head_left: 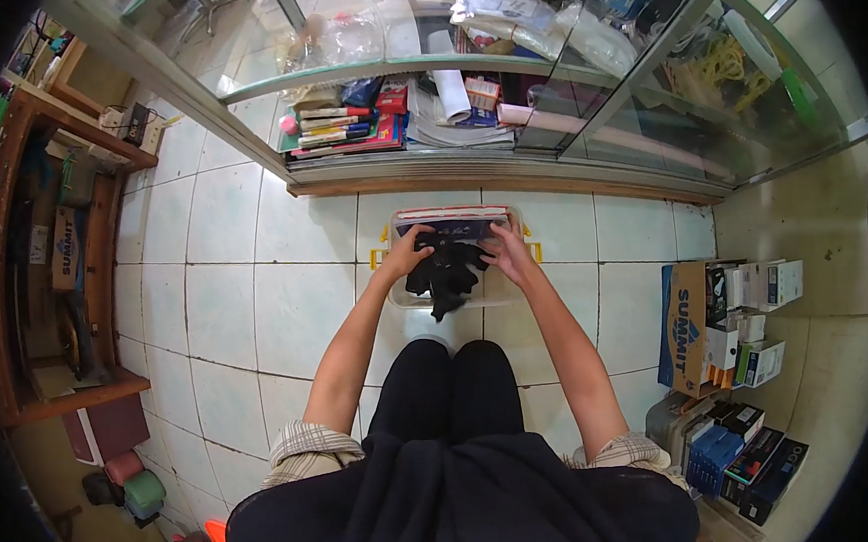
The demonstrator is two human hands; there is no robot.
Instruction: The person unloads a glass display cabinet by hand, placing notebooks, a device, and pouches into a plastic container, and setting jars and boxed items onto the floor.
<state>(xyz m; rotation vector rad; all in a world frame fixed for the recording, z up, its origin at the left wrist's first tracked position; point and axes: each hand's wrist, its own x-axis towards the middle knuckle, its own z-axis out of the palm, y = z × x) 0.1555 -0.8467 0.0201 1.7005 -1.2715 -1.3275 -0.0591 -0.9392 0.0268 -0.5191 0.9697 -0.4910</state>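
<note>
On the tiled floor in front of my knees stands a clear plastic bin [397, 298] with yellow side latches. Toward its far side is a dark blue flat item [456, 229], perhaps a book or box, beside a red-and-white edge [450, 213]. My left hand [408, 254] is curled at the left end of the dark blue item. At its right end is my right hand [509, 251], thumb and fingers bent around it. Between my hands lies a bunched black item [444, 273], its kind unclear, partly blurred at its near end.
A glass display cabinet [507, 157] holding markers, papers and plastic bags stands just beyond the bin. On the right are a Summit carton [688, 330] with small boxes and more boxes [759, 465] nearer me. A wooden shelf [1, 337] stands on the left.
</note>
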